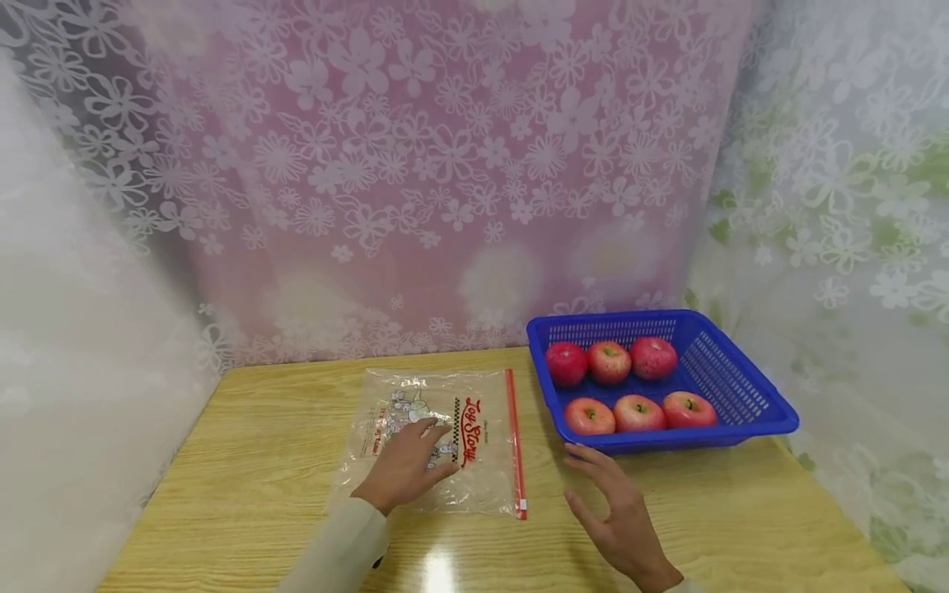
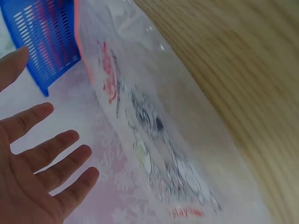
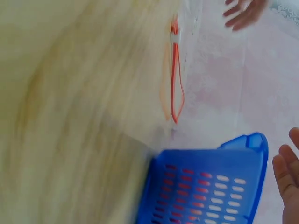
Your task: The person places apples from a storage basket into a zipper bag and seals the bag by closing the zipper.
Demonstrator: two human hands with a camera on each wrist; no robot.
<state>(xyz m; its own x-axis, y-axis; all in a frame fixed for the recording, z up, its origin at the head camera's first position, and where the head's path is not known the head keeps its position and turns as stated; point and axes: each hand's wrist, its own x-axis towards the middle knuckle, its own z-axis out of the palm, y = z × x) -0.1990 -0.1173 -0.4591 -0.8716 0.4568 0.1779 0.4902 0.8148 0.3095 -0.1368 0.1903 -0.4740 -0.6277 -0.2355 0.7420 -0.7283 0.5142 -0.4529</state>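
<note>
A clear plastic zip bag [image 1: 433,490] with a red slider strip and "Toy Story" print lies flat on the wooden table. Over its printed middle hovers my left hand [image 1: 408,465], fingers spread and holding nothing; the left wrist view shows the spread fingers [image 2: 60,144] apart from the bag [image 2: 154,140]. To the right, my right hand [image 1: 619,519] is just in front of the near-left corner of a blue plastic basket [image 1: 741,432]. Its fingers are relaxed, with nothing in them. Red apples [image 1: 640,413] sit in two rows inside the basket.
The wooden table [image 1: 245,461] reaches back to a pink curtain with white flowers [image 1: 460,181]. Pale curtain-like sheets [image 1: 838,247] hang at the left and right sides. The basket stands near the table's right edge, a short gap from the bag's red strip.
</note>
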